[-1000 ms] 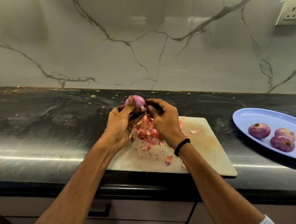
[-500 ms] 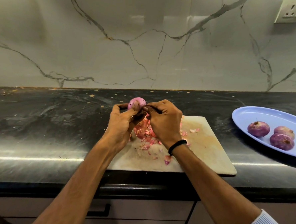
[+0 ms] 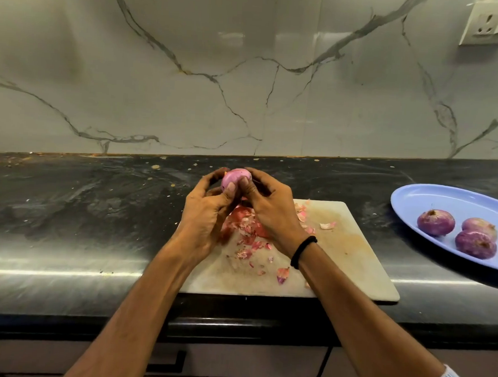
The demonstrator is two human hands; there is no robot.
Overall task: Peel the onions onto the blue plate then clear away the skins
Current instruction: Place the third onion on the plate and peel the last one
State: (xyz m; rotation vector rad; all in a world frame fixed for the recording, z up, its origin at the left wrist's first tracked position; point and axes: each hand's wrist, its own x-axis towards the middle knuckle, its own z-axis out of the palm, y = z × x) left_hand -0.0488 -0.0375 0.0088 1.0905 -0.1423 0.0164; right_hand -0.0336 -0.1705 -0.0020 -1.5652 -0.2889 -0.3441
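2 hands, left (image 3: 204, 214) & right (image 3: 272, 216), grip 1 onion (image 3: 236, 177); 3 onions (image 3: 435, 222) on 1 blue plate (image 3: 445, 200).

Bare counter (image 3: 368, 178) between board (image 3: 351, 253) and blue plate (image 3: 410, 198); nothing blocking.

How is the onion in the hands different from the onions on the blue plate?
The held onion is gripped by the left hand and right hand above the cutting board; the plate onions lie untouched on the blue plate. The held onion looks smooth, pale pink; the plate onions look darker purple, streaked. The held onion is alone; the plate onions are three. All are round.
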